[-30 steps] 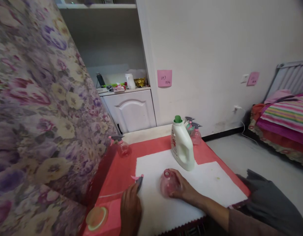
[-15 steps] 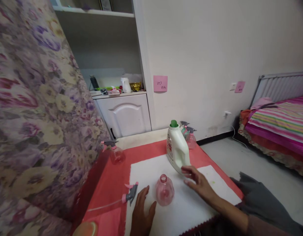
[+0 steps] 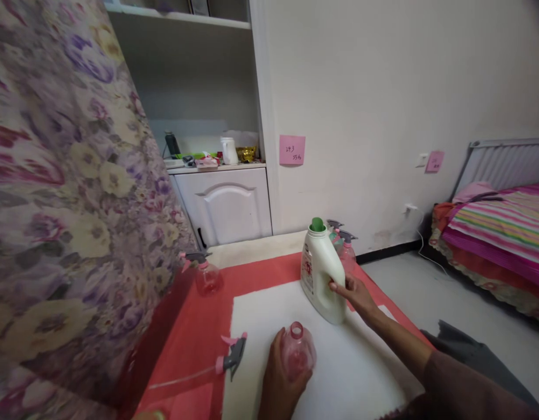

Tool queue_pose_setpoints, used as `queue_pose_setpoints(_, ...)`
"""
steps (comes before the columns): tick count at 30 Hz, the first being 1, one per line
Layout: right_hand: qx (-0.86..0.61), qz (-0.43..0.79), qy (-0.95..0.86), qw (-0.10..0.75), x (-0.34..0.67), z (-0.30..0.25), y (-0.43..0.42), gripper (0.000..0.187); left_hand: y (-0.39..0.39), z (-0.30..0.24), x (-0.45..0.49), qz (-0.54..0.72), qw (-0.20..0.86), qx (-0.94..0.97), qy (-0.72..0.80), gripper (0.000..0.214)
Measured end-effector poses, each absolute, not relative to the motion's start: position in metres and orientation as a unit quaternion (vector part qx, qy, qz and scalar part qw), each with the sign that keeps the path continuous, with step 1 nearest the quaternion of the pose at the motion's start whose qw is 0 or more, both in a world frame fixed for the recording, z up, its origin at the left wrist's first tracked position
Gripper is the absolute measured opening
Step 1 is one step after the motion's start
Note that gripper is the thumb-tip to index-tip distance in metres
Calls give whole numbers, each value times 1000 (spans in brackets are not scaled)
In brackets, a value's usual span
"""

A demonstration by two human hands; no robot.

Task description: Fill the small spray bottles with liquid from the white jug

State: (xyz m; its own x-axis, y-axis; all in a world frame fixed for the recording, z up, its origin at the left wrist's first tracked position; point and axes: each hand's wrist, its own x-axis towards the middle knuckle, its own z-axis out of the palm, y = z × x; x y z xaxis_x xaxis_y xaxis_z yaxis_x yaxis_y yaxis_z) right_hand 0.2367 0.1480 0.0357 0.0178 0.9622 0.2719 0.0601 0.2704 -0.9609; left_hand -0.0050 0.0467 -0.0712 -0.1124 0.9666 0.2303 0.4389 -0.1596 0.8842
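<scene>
My left hand is wrapped round a clear pink spray bottle that has its top off and stands upright on the white cloth. My right hand grips the handle of a large pale-green detergent jug, its fingers passing through the handle opening. The jug is uncapped, with a green piece showing in its mouth. To the left of my left hand lies a grey and pink spray head with a long clear tube.
Another pink spray bottle stands at the table's far left on the red cloth. More spray bottles are behind the jug. A floral curtain hangs along the left side, and a wall stands behind the table.
My left hand has moved right and closed round the pink bottle. My right hand has reached up from beside the jug's base and taken hold of its handle. The view has shifted slightly.
</scene>
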Motion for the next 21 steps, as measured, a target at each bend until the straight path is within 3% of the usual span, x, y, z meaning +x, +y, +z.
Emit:
queue_pose_setpoints(5,-463,413,-565,544,234,33,158,39,44,-80,-4,478,262,620,564,76)
queue_pose_setpoints(12,-508,380,-549,545,224,27,168,43,43,-85,-6,478,243,637,554,73)
queue_pose_setpoints(21,-543,321,-540,557,232,59,167,40,43,-91,-6,475,221,643,558,71)
